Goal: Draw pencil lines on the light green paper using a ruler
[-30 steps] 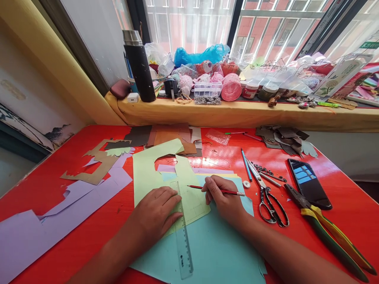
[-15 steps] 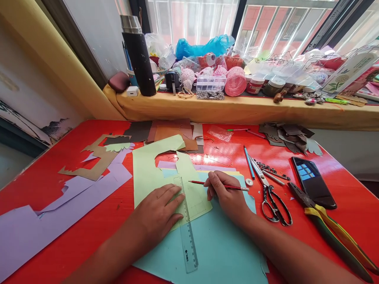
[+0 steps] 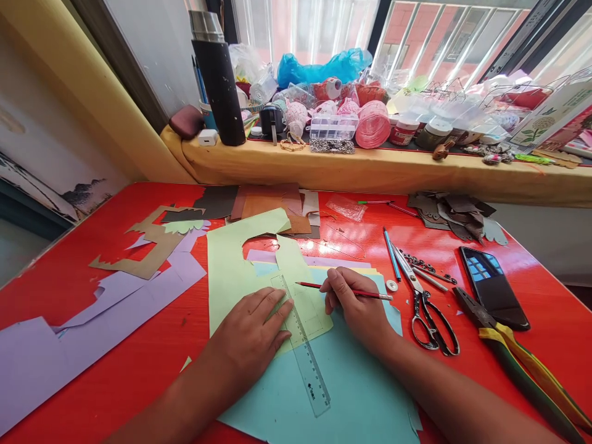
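My left hand (image 3: 252, 333) lies flat on a pale green sheet of paper (image 3: 231, 271), its fingertips pressing a clear plastic ruler (image 3: 303, 348) that runs slantwise over the green sheet and onto a light blue sheet (image 3: 351, 394). My right hand (image 3: 356, 308) rests on the paper just right of the ruler and grips a red pencil (image 3: 324, 287), whose tip points left above the green sheet.
Scissors (image 3: 428, 314), pliers (image 3: 513, 357), a phone (image 3: 493, 287) and a blue pen (image 3: 392, 253) lie on the red table (image 3: 92, 290) to the right. Lilac (image 3: 69, 333) and brown paper offcuts (image 3: 148, 253) lie left. A black flask (image 3: 221, 80) and craft clutter crowd the sill.
The ruler has swung under my left hand: its near end moved right, so it lies more slanted. My right hand with the pencil stays in about the same spot.
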Tool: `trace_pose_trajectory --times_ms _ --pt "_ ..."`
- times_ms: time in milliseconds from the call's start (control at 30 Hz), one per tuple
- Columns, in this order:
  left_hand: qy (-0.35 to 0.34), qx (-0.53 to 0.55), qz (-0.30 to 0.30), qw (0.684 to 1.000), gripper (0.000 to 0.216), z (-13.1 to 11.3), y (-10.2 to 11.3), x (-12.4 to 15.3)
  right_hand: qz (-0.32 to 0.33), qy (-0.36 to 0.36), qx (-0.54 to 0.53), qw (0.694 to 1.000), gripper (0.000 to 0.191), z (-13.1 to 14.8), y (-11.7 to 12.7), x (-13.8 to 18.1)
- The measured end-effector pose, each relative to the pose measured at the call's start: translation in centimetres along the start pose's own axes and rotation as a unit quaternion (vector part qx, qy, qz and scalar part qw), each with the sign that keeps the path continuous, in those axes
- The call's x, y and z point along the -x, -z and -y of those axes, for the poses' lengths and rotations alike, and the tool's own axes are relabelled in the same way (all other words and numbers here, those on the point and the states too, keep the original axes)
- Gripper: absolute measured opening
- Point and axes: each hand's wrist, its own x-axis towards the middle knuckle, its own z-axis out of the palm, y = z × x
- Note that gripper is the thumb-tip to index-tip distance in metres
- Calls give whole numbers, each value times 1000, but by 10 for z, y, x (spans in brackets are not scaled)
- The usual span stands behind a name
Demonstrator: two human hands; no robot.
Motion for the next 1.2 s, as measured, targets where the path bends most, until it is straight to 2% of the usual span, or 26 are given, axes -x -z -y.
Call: trace_pose_trajectory --times_ms 300,600,933,1200 --pt "20 4 0 1000 33 -5 1 -1 4 0 -6 1000 62 -1 -1 -1" --pt "9 42 16 999 36 4 -9 1 0 8 12 1000 61 1 1 0" --pt "6 23 19 1000 36 4 2 -1 4 1 7 1000 62 1 1 -1" --pt "9 38 14 999 39 5 0 0 2 2 16 1000 62 2 1 -1"
